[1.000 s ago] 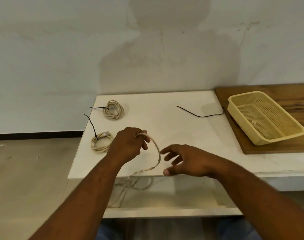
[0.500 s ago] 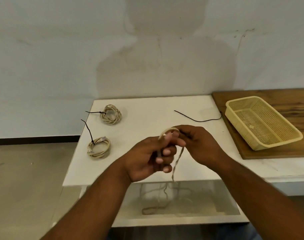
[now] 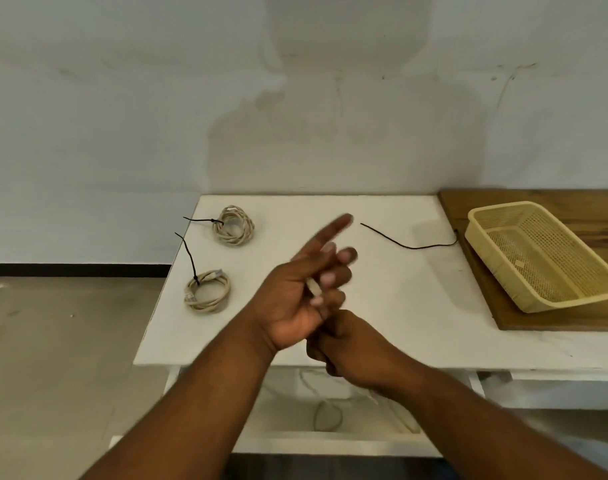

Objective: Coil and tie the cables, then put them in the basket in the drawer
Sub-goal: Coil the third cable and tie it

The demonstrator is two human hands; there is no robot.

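Left of left hand: near coil and far coil on tabletop, narrow bare strip between coils and hand.
Beyond left hand: bare white surface up to wall.
Beyond and right of right hand: black tie lying flat, then bare stretch up to wooden board.
Directly right of right hand: wide bare tabletop, passable to board edge.
Farther right: basket on board, mouth open upward.
Below both hands: open drawer, loose cable strewn across floor, strand rising toward right hand.

Hands gripping cable, tied coils, basket
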